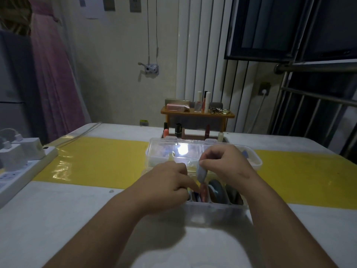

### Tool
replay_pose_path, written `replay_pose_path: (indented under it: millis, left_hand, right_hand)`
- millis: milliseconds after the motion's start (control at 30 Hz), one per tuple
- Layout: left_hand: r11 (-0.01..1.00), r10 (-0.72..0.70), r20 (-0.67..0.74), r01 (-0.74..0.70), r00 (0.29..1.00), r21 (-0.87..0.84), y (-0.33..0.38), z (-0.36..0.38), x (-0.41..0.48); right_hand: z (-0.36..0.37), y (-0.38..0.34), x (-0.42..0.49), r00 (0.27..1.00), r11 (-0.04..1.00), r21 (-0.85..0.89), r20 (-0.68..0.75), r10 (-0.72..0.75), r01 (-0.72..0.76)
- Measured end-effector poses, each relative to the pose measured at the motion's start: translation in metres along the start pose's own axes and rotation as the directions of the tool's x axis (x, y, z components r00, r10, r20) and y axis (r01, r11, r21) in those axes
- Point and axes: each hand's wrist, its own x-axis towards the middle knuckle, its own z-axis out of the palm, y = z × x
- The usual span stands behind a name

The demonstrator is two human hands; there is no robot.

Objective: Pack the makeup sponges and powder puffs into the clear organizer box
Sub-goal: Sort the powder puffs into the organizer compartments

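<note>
Both forearms are being extended from the six o'clock edge toward the clear organizer box, which is sitting at the table's centre with its lid thrown back toward twelve o'clock. A pale blue puff is being pinched on edge by the right hand, thumb and fingertips closed on its top rim, apparently so that it can be slid down upright into a narrow slot. At nine o'clock of it, the left hand is being pressed, fingers curled, against the puffs already filed in the box, probably to hold a gap open; whether anything is being gripped there cannot be told. Round puffs are being kept standing side by side in the near compartments, so packing is judged well advanced.
</note>
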Motion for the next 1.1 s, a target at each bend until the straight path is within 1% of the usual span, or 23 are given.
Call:
replay_pose_path:
  millis: [267,500,633,767,933,1100]
  left_hand:
    - [0.997,0.014,-0.003,-0.013,1.0,0.075,0.002,0.002,0.001]
    - [0.997,0.017,-0.024,-0.015,1.0,0.082,-0.001,0.005,0.002]
    - [0.995,0.01,-0.015,-0.008,1.0,0.1,-0.001,0.006,0.002]
    - [0.992,0.003,-0.013,-0.002,1.0,0.125,-0.001,0.006,0.003]
    - [0.994,0.001,-0.015,0.0,1.0,0.106,-0.003,0.006,0.002]
    - [0.994,-0.009,-0.012,0.01,1.0,0.109,-0.002,0.008,0.002]
  right_hand:
    - [0.0,-0.006,-0.003,0.995,0.997,-0.058,0.088,0.049,-0.044]
    - [0.007,-0.006,-0.003,0.98,0.975,-0.213,0.169,0.103,-0.066]
    - [0.009,-0.003,-0.003,0.974,0.951,-0.3,0.182,0.137,-0.077]
    - [0.014,-0.008,-0.003,0.97,0.913,-0.404,0.197,0.145,-0.054]
    - [0.013,-0.007,-0.003,0.983,0.92,-0.387,0.14,0.118,-0.055]
    - [0.003,-0.007,-0.006,0.972,0.938,-0.344,0.207,0.111,-0.034]
